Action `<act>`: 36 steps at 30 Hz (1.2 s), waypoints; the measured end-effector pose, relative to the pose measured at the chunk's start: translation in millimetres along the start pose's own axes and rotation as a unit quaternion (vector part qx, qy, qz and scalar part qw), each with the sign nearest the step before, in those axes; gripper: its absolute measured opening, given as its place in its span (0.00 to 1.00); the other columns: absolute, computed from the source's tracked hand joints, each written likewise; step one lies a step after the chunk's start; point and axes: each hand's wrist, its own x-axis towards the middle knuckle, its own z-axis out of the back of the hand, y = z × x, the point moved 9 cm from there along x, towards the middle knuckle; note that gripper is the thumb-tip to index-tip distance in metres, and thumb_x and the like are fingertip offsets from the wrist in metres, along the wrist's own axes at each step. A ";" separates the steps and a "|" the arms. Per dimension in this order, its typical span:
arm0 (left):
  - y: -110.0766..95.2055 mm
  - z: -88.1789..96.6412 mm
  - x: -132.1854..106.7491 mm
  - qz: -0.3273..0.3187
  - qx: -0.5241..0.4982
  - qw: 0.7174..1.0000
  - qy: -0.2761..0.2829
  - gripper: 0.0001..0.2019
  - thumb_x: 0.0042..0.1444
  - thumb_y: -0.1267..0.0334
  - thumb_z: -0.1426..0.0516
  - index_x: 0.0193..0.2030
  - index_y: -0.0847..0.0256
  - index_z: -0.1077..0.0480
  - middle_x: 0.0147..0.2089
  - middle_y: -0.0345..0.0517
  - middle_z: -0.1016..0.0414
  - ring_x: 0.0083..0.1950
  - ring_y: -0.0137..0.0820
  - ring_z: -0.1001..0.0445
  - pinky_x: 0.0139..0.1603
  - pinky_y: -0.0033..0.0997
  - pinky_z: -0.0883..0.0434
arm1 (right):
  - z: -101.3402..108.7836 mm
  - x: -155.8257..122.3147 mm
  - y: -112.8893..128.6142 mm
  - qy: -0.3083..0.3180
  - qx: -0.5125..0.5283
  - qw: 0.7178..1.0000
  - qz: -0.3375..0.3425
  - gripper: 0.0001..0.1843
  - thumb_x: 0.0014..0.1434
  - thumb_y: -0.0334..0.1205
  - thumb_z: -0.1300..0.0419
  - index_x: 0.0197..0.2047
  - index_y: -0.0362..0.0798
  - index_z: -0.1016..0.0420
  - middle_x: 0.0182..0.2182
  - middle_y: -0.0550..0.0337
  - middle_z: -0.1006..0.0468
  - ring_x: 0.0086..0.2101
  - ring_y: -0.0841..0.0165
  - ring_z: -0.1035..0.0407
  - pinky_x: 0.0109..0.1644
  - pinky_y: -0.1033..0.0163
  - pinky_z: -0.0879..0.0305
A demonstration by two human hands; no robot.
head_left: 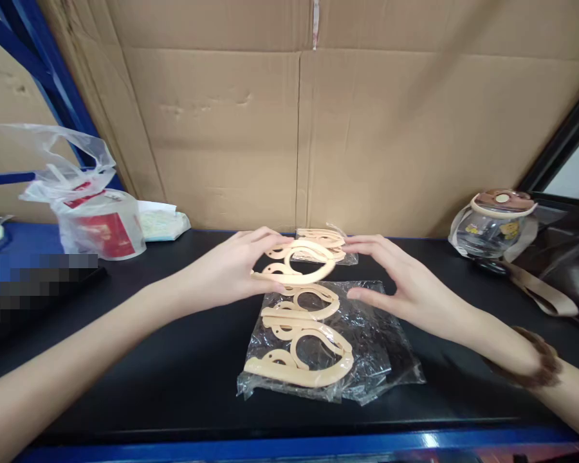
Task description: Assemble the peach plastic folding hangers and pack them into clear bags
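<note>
My left hand grips a cream plastic hook-shaped piece by its left end and holds it just above the table. My right hand hovers to the right of that piece, fingers spread, nothing in it. Below them several more cream pieces lie stacked on a pile of clear plastic bags. A further small bundle of the same pieces lies in a clear bag behind my hands.
The black tabletop has a blue front edge. A tied plastic bag with a red-labelled tub stands at the back left, a glass jar with a strap at the back right. A cardboard wall closes the back.
</note>
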 end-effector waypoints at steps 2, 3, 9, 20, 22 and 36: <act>-18.8 -4.1 3.4 -0.034 -0.029 0.999 -0.009 0.31 0.54 0.48 0.41 0.63 0.52 0.42 0.58 0.45 0.34 0.58 0.39 0.35 0.56 0.37 0.37 | -5.2 7.7 7.1 0.008 0.006 1.000 0.029 0.32 0.57 0.53 0.40 0.62 0.55 0.43 0.62 0.55 0.38 0.60 0.59 0.43 0.63 0.50 0.43; -26.0 -5.8 4.0 -0.047 -0.039 0.998 -0.013 0.31 0.54 0.49 0.40 0.64 0.51 0.43 0.59 0.44 0.35 0.59 0.39 0.36 0.57 0.37 0.38 | -7.3 9.6 9.2 0.012 0.011 0.999 0.040 0.34 0.56 0.53 0.39 0.63 0.55 0.45 0.62 0.56 0.38 0.60 0.60 0.43 0.63 0.50 0.42; -48.1 -11.7 4.0 -0.072 -0.060 0.996 0.001 0.33 0.56 0.50 0.41 0.66 0.49 0.48 0.64 0.44 0.38 0.65 0.40 0.42 0.64 0.42 0.43 | -7.3 4.6 9.2 0.019 -0.005 0.999 0.030 0.33 0.56 0.53 0.39 0.62 0.56 0.43 0.56 0.58 0.29 0.53 0.60 0.32 0.54 0.53 0.33; -8.9 -38.7 -48.7 0.070 -0.076 0.988 0.112 0.29 0.63 0.46 0.52 0.69 0.38 0.56 0.73 0.33 0.62 0.71 0.43 0.52 0.67 0.47 0.46 | 63.5 -69.6 -58.6 -0.048 -0.131 0.980 -0.140 0.28 0.53 0.58 0.40 0.54 0.55 0.33 0.50 0.55 0.24 0.46 0.54 0.27 0.49 0.51 0.29; -2.1 -45.7 -59.9 0.090 -0.073 0.986 0.121 0.28 0.63 0.46 0.52 0.69 0.38 0.53 0.73 0.32 0.62 0.71 0.45 0.53 0.68 0.48 0.48 | 63.6 -83.4 -65.5 -0.018 -0.116 0.981 -0.152 0.26 0.53 0.57 0.39 0.52 0.57 0.32 0.49 0.56 0.23 0.45 0.54 0.26 0.48 0.51 0.28; -7.1 -76.1 -68.1 0.137 -0.113 0.964 0.199 0.34 0.62 0.40 0.57 0.71 0.47 0.65 0.73 0.33 0.68 0.73 0.40 0.64 0.70 0.47 0.58 | -8.5 -68.3 -54.8 0.090 -0.004 0.989 -0.115 0.27 0.57 0.55 0.41 0.57 0.59 0.37 0.54 0.60 0.28 0.51 0.60 0.32 0.52 0.53 0.33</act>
